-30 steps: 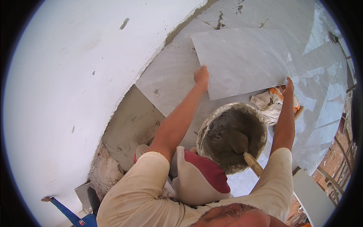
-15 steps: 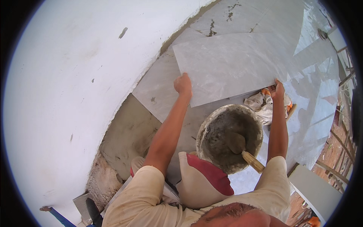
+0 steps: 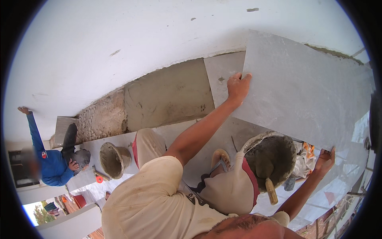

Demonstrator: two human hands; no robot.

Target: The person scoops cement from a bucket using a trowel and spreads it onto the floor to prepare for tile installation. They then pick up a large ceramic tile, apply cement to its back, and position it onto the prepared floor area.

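Observation:
My left hand [image 3: 238, 88] grips the left edge of a large grey floor tile [image 3: 294, 79], thumb on top. My right hand [image 3: 325, 160] holds the tile's near edge, its fingers partly hidden underneath. The tile is raised over the laid grey floor tiles, close to the white wall. Below it stands a mortar bucket [image 3: 287, 148] with a wooden-handled trowel [image 3: 271, 192] resting in the grey mix. A smoothed bed of wet mortar [image 3: 169, 95] lies along the wall to the left, next to one laid tile [image 3: 223, 73].
A crumpled cloth bag [image 3: 303, 161] lies beside the bucket. Farther left are rough rubble ground [image 3: 104, 113], a second mortar bucket [image 3: 114, 160] and a hammer-like tool [image 3: 101, 173]. A co-worker in blue [image 3: 55, 163] crouches at the far left, one arm against the wall [image 3: 119, 59].
My view has swung left, bringing the mortar bed, second bucket and co-worker into sight. The tile, still in both hands, looks larger and sits farther right in the picture.

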